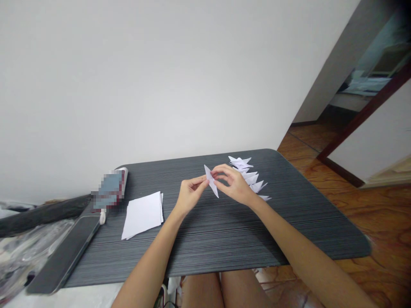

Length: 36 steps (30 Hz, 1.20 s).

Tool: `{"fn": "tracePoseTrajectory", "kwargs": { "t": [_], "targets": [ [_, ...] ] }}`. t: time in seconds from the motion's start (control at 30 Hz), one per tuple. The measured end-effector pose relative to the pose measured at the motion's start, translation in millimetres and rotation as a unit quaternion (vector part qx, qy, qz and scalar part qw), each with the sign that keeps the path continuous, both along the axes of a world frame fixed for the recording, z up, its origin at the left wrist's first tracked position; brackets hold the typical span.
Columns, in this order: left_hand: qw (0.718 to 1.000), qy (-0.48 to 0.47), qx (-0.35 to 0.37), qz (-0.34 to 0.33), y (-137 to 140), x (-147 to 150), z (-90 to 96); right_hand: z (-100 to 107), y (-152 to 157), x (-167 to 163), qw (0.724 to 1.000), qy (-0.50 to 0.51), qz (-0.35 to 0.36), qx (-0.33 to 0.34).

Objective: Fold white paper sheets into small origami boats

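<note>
Above the middle of the dark table, a small folded paper piece (212, 183), white with pointed ends, is held up between both hands. My left hand (190, 193) pinches its left side between thumb and fingers. From the right, my right hand (233, 185) grips it with thumb and fingertips, the fingers curled over. Several folded white paper shapes (257, 185) with pointed tips lie in a row just beyond my right hand, partly hidden by it. To the left of my left hand lies a stack of white paper sheets (144, 214), slightly uneven at the edges.
The dark table (205, 252) with rounded corners stands against a white wall (180, 77). On its left are a phone (67, 252) and a blurred-out device (109, 190). Plastic-wrapped items (35, 244) lie beyond that edge. Wooden floor (379, 205) shows at right.
</note>
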<state>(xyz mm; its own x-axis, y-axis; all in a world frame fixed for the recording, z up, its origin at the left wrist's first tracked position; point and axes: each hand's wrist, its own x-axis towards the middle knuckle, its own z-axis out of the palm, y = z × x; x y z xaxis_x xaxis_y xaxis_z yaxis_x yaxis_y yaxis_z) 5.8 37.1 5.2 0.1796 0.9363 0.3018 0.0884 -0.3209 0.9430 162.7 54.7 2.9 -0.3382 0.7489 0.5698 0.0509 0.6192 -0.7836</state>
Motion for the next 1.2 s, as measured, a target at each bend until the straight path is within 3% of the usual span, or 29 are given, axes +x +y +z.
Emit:
{"fn": "tracePoseTrajectory", "kwargs": {
  "t": [0.17, 0.37, 0.7, 0.9, 1.03, 1.13, 1.2],
  "targets": [
    [0.992, 0.075, 0.07, 0.075, -0.4, 3.6, -11.2, -6.3, -4.7, -8.2, 0.991, -0.06, -0.11, 0.048],
    [0.942, 0.222, 0.213, 0.136, -0.7, 5.4, -24.4, -13.9, -15.2, -20.9, 0.956, -0.163, -0.234, 0.067],
    [0.913, 0.274, 0.253, 0.164, 1.7, 6.5, -28.4, -9.2, -14.7, -16.8, 0.943, -0.252, -0.209, 0.051],
    [0.902, 0.288, 0.271, 0.175, 3.3, 9.3, -29.6, -9.4, -11.4, -20.1, 0.924, -0.267, -0.259, 0.084],
    [0.885, 0.293, 0.322, 0.168, 3.6, 12.6, -33.0, -12.7, -6.4, -22.0, 0.913, -0.267, -0.299, 0.074],
    [0.879, 0.282, 0.343, 0.176, 3.9, 12.1, -34.5, -17.8, -0.1, -17.5, 0.919, -0.255, -0.294, 0.06],
    [0.89, 0.259, 0.325, 0.186, 4.9, 9.7, -33.9, -20.8, 4.1, -13.4, 0.935, -0.222, -0.27, 0.052]
  ]
}}
